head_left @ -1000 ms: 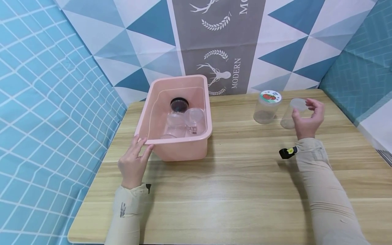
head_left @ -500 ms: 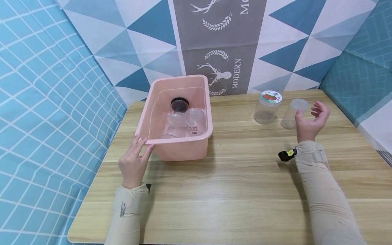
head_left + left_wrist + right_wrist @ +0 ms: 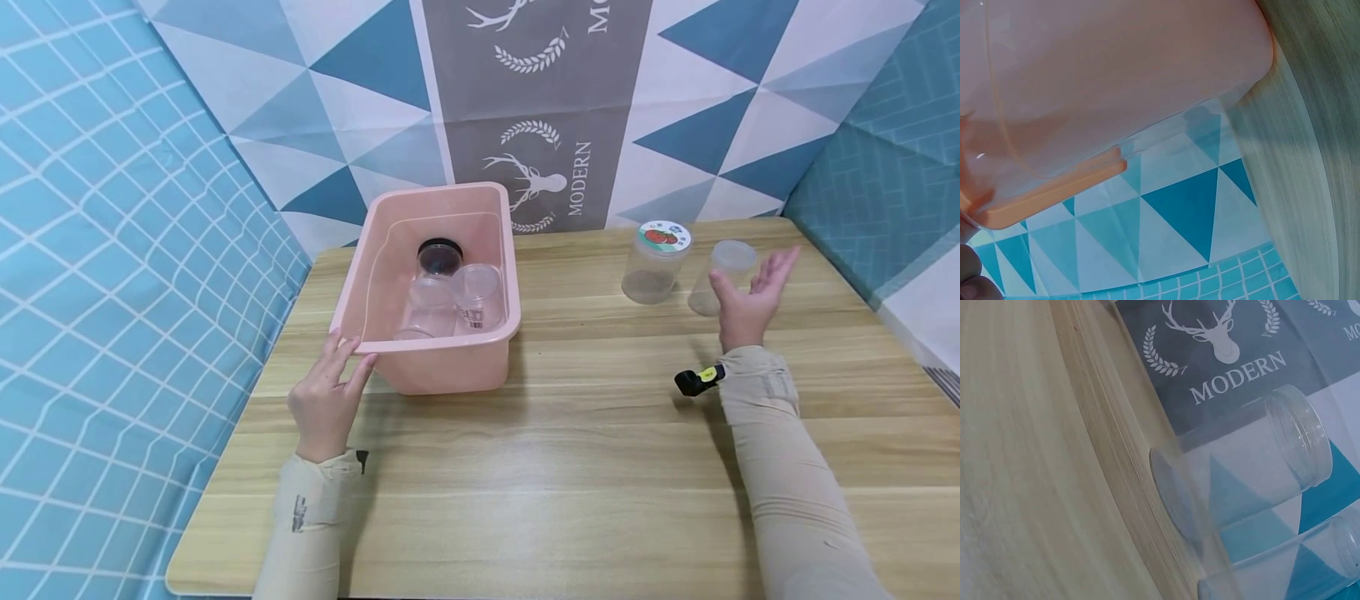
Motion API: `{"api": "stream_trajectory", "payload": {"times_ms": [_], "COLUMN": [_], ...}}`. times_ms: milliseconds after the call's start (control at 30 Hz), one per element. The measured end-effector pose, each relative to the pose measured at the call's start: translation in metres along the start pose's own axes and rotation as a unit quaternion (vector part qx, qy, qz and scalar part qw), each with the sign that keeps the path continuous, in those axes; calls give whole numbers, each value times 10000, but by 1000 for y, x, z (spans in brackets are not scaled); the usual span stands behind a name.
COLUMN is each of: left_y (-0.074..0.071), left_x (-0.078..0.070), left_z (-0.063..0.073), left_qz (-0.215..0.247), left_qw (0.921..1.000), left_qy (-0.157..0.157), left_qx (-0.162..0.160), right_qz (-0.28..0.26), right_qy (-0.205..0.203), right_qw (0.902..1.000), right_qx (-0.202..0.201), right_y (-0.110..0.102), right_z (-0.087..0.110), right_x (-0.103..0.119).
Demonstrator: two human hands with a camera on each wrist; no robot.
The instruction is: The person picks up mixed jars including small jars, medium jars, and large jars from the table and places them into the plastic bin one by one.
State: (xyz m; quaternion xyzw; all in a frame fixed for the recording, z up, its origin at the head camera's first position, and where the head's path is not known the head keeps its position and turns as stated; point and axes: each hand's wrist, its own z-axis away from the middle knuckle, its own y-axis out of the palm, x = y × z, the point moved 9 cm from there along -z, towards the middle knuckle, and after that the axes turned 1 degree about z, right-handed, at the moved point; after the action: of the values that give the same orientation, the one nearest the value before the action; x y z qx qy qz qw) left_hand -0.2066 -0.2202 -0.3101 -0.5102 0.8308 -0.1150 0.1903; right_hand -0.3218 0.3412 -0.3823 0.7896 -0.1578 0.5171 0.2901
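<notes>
At the near left corner of the pink plastic bin (image 3: 442, 367), my left hand (image 3: 326, 412) grips the rim between thumb and fingers. Several clear plastic jars lie inside, among them a black-lidded jar (image 3: 439, 257) and a jar with a small printed label (image 3: 477, 292). My right hand (image 3: 750, 308) is held up with spread fingers and nothing in it, just in front of and overlapping the narrower clear jar (image 3: 705, 292). To that jar's left stands a wider clear jar (image 3: 651, 275) with a picture-printed lid. The right wrist view shows both standing jars, without the hand.
The wooden table (image 3: 570, 483) carries everything. A patterned backdrop (image 3: 697, 92) rises behind its far edge, and a blue grid-patterned sheet (image 3: 112, 292) borders the left side. A black wrist camera (image 3: 693, 382) sticks out from the right sleeve.
My right hand has shifted slightly left, and its curled fingers have straightened. The left hand stays on the bin rim, and the bin and jars have not moved.
</notes>
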Motion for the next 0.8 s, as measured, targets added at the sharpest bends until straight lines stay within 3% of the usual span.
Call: {"api": "stream_trajectory", "payload": {"times_ms": [133,467,800], "left_y": [-1,0,0], "left_x": [0,0,-1], "left_z": [-1,0,0], "left_qz": [-38,-58,-94], "left_qw": [10000,10000,9999], "left_qy": [0,45,78], "left_qx": [4,41,18], "right_qz": [129,1448,1588], "right_qy": [352,778,1081], "right_qw": [9993,9864,9812], "right_qx": [95,26,-174], "right_y": [2,4,6], "right_z": [-2,-1,-2], "right_x": [-8,-20,-28]}}
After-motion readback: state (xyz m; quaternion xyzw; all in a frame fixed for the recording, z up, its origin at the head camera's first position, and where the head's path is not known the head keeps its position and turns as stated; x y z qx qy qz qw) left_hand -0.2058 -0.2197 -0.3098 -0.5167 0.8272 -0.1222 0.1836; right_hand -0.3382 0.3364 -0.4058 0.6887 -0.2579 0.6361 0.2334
